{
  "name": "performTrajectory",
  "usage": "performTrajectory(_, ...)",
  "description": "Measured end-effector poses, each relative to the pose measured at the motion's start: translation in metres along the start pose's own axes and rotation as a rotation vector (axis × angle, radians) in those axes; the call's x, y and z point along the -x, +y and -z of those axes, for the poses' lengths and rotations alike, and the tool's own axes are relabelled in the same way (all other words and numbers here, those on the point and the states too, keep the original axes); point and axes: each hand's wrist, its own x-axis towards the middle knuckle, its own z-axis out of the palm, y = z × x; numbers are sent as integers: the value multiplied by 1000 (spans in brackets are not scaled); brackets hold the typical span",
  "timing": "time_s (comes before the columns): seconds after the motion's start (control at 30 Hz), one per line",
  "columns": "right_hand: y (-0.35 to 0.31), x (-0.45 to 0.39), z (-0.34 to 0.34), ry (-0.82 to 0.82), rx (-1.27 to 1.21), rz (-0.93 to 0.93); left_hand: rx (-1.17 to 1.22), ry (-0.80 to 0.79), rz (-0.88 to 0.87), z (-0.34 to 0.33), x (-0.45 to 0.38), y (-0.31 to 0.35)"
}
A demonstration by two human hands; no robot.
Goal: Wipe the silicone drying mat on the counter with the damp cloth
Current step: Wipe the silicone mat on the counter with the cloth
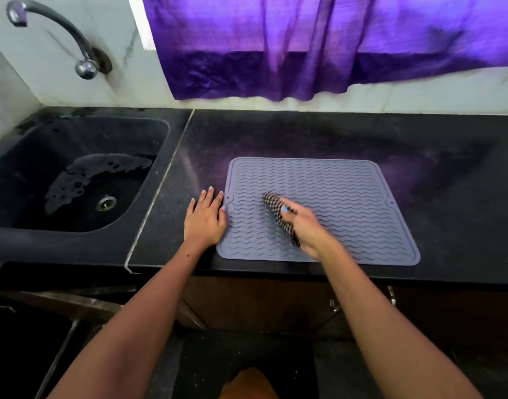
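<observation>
Grey mat (347, 197): right hand (307, 228) grips, seemingly, checked cloth (271, 204).

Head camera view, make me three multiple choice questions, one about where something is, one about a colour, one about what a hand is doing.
1. Where does the left hand rest?
A. at the mat's left edge
B. in the sink
C. on the tap

2. What colour is the curtain?
A. green
B. purple
C. white

3. What is the right hand doing?
A. lying flat and empty
B. gripping the tap
C. holding the cloth on the mat

Answers:
1 A, its straight fingers lie on the counter beside the mat.
2 B, purple fabric hangs above the counter.
3 C, its fingers curl round the checked cloth against the mat.
</observation>
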Motion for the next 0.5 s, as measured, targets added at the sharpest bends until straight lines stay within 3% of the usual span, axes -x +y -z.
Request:
performTrajectory(0.03, -8, -2, 0, 56, -126, -33, 1, -5, 0, 0, 1, 0)
performTrajectory(0.1, -13, 0, -9, 175, -36, 13, -2, -10, 0, 1, 2, 1)
performTrajectory(0.17, -5, 11, -29, 233, 301, 159, -6, -18, 4, 1, 3, 0)
performTrajectory(0.33, 55, 27, -60, 110, 1213, 486, -15, -13, 9, -2, 0, -1)
performTrajectory(0.4, 59, 23, -53, 109, 1274, 533, -17, -5, 10, -4, 0, -1)
performTrajectory(0.5, 50, 13, -41, -13, 1114, 531, -19, 6, -2, -5, -2, -2)
